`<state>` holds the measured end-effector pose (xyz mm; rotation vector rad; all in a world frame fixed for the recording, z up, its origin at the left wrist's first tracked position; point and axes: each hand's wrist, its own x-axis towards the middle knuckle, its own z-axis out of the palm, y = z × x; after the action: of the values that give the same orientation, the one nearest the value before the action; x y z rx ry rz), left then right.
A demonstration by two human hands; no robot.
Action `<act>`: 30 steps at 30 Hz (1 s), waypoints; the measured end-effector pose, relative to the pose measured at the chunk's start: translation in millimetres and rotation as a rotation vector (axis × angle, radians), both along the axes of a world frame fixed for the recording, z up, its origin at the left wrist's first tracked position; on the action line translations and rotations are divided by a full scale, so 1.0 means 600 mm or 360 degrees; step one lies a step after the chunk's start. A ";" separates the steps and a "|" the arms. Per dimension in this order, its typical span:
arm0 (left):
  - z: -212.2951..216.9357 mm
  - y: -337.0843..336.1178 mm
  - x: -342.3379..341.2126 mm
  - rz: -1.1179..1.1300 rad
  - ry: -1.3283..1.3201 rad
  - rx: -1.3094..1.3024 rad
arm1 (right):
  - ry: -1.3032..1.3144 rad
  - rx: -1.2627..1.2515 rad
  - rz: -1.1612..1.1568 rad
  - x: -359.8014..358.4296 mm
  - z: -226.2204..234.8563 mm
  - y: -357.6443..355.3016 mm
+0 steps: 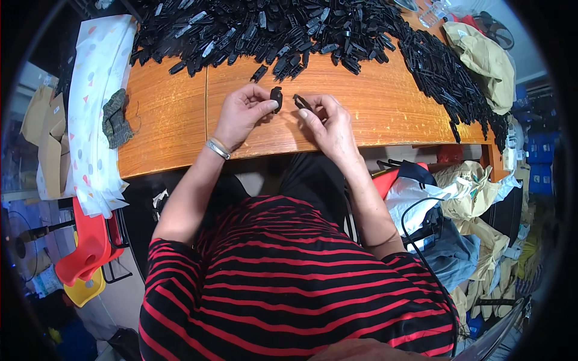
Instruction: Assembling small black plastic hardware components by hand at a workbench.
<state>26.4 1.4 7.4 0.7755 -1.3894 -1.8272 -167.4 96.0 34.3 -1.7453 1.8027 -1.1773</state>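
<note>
Over the wooden table, my left hand (245, 112) pinches a small black plastic part (276, 98) with a rounded, dark outer face. A short gap away, my right hand (329, 125) grips a second black plastic part (301, 103), slim and tilted, between thumb and fingers. The two pieces do not touch. Just beyond my hands, a few loose black parts (259, 73) lie at the near edge of a large heap of similar black plastic pieces (265, 30). What exactly the pieces belong to cannot be told.
A long pile of slim black parts (445, 78) runs down the table's right side. At left lie a patterned white sheet (99, 78) and a dark knitted cloth (116, 120). Red chair (87, 246) stands lower left; bags and a brown paper sack (481, 60) crowd the right.
</note>
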 end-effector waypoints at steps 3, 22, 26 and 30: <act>0.012 0.029 -0.016 0.0099 0.0208 0.0053 | -0.0363 0.0031 0.0021 0.026 -0.001 -0.004; -0.003 0.054 -0.025 0.0173 0.0378 -0.0029 | -0.0465 -0.0150 0.0057 0.047 -0.009 -0.007; 0.003 0.079 -0.041 0.0327 0.0294 -0.0192 | 0.0085 -0.0335 0.0006 0.059 -0.008 0.001; 0.003 0.095 -0.049 0.0450 0.0222 -0.0223 | -0.0034 -0.0346 -0.0146 0.081 -0.014 0.010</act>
<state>-3.2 58.2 9.2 0.7177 -1.2350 -1.5200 -118.8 102.1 25.8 -1.7731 1.8172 -1.4721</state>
